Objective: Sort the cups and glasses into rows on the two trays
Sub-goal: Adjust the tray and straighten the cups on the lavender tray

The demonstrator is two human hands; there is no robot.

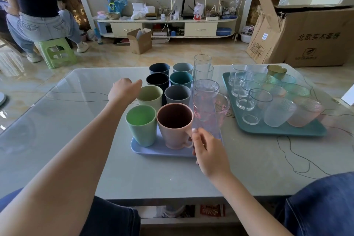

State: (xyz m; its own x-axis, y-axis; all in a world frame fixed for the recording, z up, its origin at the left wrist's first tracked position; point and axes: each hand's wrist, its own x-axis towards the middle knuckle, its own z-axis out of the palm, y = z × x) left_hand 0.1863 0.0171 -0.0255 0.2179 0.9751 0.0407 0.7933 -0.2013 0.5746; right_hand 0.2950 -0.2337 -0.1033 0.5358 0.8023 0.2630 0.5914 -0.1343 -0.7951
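A blue tray (145,150) in the middle of the table holds two rows of coloured cups and a row of clear glasses. My left hand (123,90) is curled against the left side of the pale green cup (150,95), with the thumb over its far rim. My right hand (207,152) grips the base of the pink-printed glass (210,108) at the tray's front right corner. Its thumb lies beside the handle of the pink mug (175,126). A bright green cup (141,125) stands left of the mug. The teal tray (272,130) on the right carries several clear, frosted and tinted glasses.
Thin dark cables (293,157) trail across the table's right side. A big cardboard box (316,36) stands beyond the right end of the table. A person sits on a green stool (57,51) at the far left, and a TV cabinet (164,25) lines the back wall.
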